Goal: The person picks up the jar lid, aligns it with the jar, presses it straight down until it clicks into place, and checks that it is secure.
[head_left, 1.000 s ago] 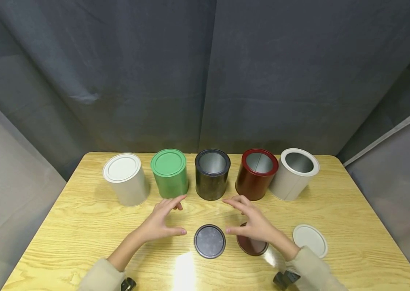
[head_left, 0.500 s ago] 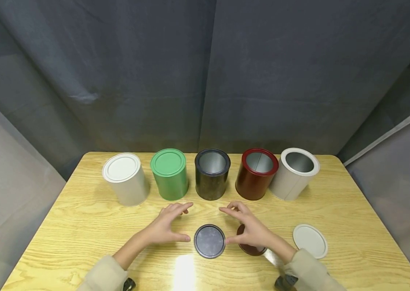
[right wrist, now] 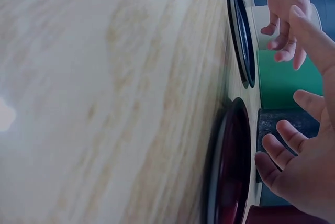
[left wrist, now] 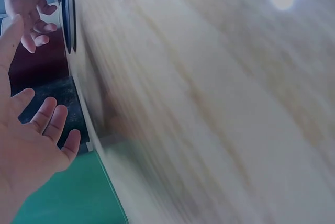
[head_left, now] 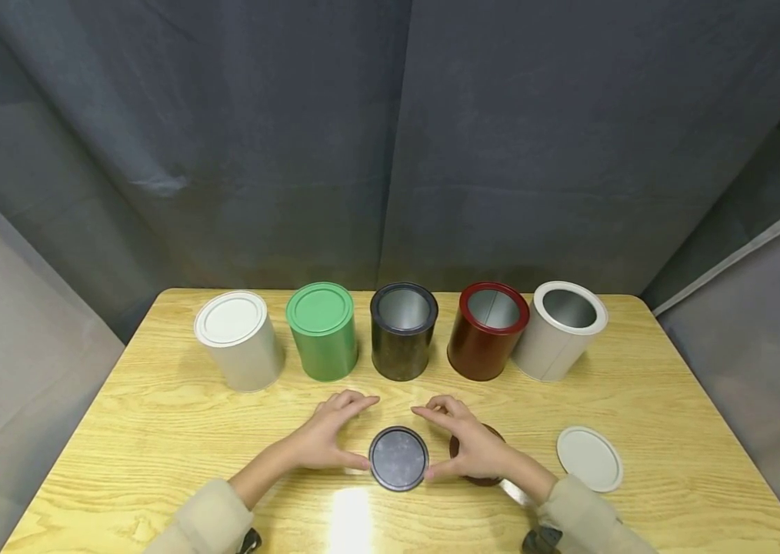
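Black lid (head_left: 399,458) lying flat on table (head_left: 155,431), front of black can (head_left: 404,331). Left hand (head_left: 324,435) and right hand (head_left: 469,442) flanking it, fingers spread, gripping nothing. Risk: right hand overhanging red lid (head_left: 483,477), likely nudging it; flat lid likely slipping from fingertips.

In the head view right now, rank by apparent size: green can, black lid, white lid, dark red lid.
1. Green can, clearly largest.
2. Black lid and white lid look alike; unranked.
3. Dark red lid: mostly hidden under the right hand, so unsure.
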`<state>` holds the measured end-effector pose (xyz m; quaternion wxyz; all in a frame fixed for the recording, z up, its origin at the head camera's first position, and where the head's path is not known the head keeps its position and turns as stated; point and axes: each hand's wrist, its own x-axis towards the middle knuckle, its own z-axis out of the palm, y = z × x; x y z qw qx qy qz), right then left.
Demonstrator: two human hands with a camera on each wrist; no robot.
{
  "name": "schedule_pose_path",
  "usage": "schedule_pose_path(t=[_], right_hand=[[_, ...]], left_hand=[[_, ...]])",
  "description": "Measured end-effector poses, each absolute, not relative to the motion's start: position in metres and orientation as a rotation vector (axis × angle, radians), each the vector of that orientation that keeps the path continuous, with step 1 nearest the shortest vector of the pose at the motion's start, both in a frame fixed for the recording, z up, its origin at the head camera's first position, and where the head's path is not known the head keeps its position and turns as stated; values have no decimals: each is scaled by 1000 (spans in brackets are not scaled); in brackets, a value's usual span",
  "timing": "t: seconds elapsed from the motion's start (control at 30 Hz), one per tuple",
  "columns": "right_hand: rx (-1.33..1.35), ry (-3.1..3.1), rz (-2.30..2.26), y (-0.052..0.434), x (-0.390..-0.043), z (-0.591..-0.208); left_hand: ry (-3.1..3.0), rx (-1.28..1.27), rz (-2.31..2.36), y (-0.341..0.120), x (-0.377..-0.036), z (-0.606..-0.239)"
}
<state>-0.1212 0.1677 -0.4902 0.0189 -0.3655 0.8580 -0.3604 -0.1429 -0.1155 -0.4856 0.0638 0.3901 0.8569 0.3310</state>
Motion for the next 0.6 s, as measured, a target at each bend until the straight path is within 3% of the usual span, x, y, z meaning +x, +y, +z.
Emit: schedule_pose_path(t=[0.6], right_hand=[[-1025, 2644, -932, 164, -119, -490]], left_hand=[[2587, 1173, 890, -111, -144, -497]])
